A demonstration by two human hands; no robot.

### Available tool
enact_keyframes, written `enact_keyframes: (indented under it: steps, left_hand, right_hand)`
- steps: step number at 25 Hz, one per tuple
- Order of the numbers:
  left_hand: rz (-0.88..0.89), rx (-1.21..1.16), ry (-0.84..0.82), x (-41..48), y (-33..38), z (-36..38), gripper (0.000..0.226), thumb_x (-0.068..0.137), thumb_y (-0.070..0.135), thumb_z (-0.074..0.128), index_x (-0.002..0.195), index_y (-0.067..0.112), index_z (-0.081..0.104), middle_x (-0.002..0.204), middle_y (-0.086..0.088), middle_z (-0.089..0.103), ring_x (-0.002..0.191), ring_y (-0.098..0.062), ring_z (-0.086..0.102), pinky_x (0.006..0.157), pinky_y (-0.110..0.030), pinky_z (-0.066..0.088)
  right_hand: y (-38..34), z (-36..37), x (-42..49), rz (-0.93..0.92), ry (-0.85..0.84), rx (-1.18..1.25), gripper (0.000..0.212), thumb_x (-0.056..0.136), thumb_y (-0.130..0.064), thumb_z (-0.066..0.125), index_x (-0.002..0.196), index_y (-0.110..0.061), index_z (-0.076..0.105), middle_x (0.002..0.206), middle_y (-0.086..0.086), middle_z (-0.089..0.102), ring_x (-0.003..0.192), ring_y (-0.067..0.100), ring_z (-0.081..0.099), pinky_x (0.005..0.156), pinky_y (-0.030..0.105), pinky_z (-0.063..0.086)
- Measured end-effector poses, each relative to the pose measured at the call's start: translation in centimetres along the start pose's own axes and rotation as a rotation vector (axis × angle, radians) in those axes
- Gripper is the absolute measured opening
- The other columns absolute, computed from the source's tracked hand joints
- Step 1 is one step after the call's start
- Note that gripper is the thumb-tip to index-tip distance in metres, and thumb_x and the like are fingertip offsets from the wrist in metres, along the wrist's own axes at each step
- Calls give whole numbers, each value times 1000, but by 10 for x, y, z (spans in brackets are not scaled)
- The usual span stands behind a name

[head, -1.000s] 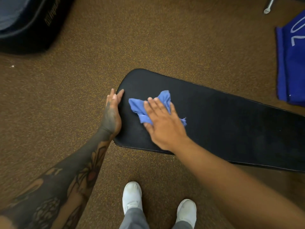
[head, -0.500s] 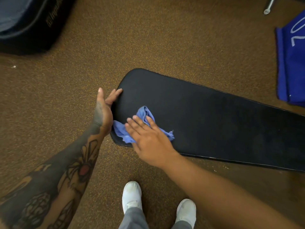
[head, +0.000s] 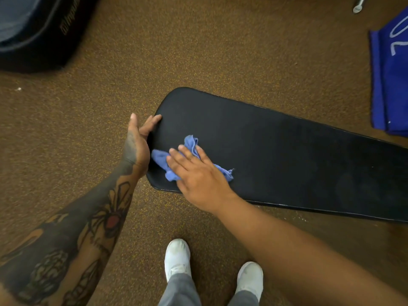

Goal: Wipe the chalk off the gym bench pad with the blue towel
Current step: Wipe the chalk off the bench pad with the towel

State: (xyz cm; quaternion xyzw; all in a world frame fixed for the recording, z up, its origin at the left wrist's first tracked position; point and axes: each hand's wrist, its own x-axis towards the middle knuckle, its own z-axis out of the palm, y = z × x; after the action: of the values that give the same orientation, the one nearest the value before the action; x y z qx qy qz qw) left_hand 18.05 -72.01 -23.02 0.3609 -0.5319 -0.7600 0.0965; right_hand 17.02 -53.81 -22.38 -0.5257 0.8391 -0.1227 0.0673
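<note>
Head view, looking down at a black gym bench pad [head: 276,155] that runs from its rounded left end out past the right edge of the frame. Blue towel [head: 187,159] lies crumpled on the pad near the left end, toward the near edge; one bunch sticks out left of the fingers, a fold stands up on the far side, and a frayed corner trails out to the right. Right hand [head: 198,175] lies flat on the towel, palm down, fingers spread and pointing far-left, pressing the cloth to the pad rather than gripping it. Left hand [head: 138,144] is set against the rounded left end of the pad, open and upright on its edge, fingertips touching the end's rim on the far side, heel of the hand against the near part of the curve; it holds nothing. The left forearm carries dark tattoos, among them a spider with a red body. Pad surface reads dull black with faint paler smudges toward the right; whether these are chalk I cannot tell. Floor [head: 220,51] is brown, speckled rubber or carpet. Two white shoes [head: 177,257] and grey trouser legs show at the near edge, between the arms. A dark padded object [head: 44,36] with lettering sits at far left, partly cut off. A folded deep-blue cloth [head: 390,80] with white marking lies on the floor at far right, well apart from the pad's left end. A small metal end [head: 357,6] shows at the far right corner.
</note>
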Motion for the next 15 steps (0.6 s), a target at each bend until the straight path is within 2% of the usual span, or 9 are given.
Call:
enact_keyframes:
  steps: [2,3,6,7,8,10,12,14,15]
  left_hand:
    - [2,14,9,-1,-1,1,71,97,56,9,120,19,65,154,0,37,140,-8,32,120,-32,15]
    - [-2,31,14,-1,-1,1,71,97,55,9,123,19,64,155,1,36,141,-7,30,120,-31,12]
    - [22,148,21,-4,-2,5,70,96,55,10,131,19,59,157,5,31,142,-4,23,119,-26,7]
    - [34,170,32,-5,-3,8,67,99,50,10,134,17,55,157,4,29,143,-3,22,115,-20,7]
    - [43,186,42,-7,-3,11,63,102,44,9,138,13,50,158,3,27,142,-2,21,110,-12,9]
    - [52,195,46,-10,-2,18,58,104,35,8,141,9,45,157,1,27,139,0,21,104,-7,10]
    - [67,205,55,-8,-4,15,59,104,36,8,140,10,47,156,1,27,143,-4,20,112,-15,8]
    - [51,181,43,-5,-4,8,64,102,44,8,137,13,51,157,1,28,144,-6,22,116,-22,9]
    - [46,184,34,-4,-3,6,65,101,46,8,136,15,53,157,1,29,143,-6,22,116,-23,8]
  right_hand:
    - [32,-8,-22,-70,0,6,49,92,-18,42,139,-11,49,146,6,49,139,22,39,116,45,25]
    - [53,-12,-25,-16,53,-2,47,91,-15,44,137,-9,51,143,8,52,136,23,43,114,45,28]
    - [97,-24,6,375,207,43,45,88,-10,46,131,0,55,137,19,55,132,36,46,111,52,32]
    - [86,-23,22,460,212,59,46,87,-9,48,131,1,54,137,20,55,133,38,45,110,55,32]
    - [65,-18,33,471,230,54,47,85,-9,51,131,1,55,137,19,55,132,38,45,109,56,32]
    - [10,-2,28,277,171,29,50,86,-15,54,135,-5,53,141,13,53,135,32,43,111,53,30]
    - [-18,4,-12,46,21,15,50,91,-21,48,140,-12,47,149,6,46,141,25,35,116,50,21]
    - [4,-3,-38,-18,-22,-32,50,92,-22,41,141,-14,46,149,4,45,142,23,34,116,49,16]
    - [21,-6,-38,12,-10,-81,49,92,-21,40,140,-14,48,148,5,46,141,23,35,115,49,16]
